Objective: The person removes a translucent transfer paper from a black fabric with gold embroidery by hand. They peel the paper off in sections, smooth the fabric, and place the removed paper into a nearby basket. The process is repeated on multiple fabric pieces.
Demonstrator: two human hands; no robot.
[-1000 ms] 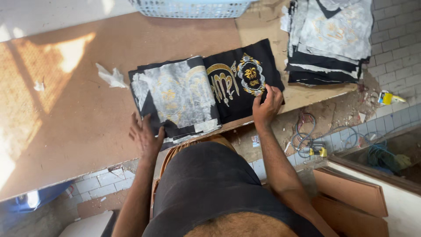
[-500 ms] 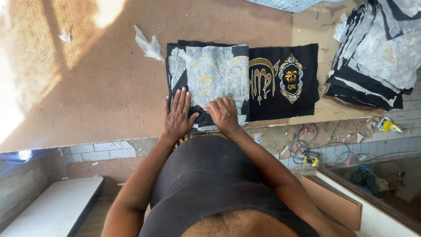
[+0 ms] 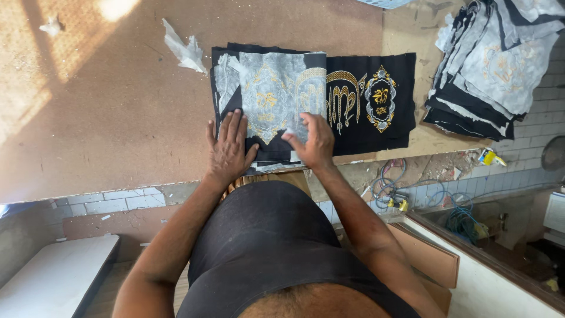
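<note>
A stack of black cloth pieces with gold embroidery [image 3: 371, 106] lies on the brown worktable [image 3: 118, 106]. Its left half shows the pale grey backing side [image 3: 271, 100]. My left hand [image 3: 228, 147] lies flat, fingers spread, on the near left corner of the stack. My right hand [image 3: 312, 141] is over the near edge of the grey backing piece, fingers curled and pinching at its edge; whether it grips the cloth is unclear.
A second heap of black and grey cloth pieces [image 3: 500, 65] sits at the table's right end. Crumpled white scraps [image 3: 185, 50] lie left of the stack. Below the table edge are tiled wall, cables [image 3: 394, 188] and a wooden box [image 3: 429, 259].
The view shifted right to left across the table. My right hand came from the embroidered right half to the near edge of the grey piece, beside my left hand, which moved up onto the stack.
</note>
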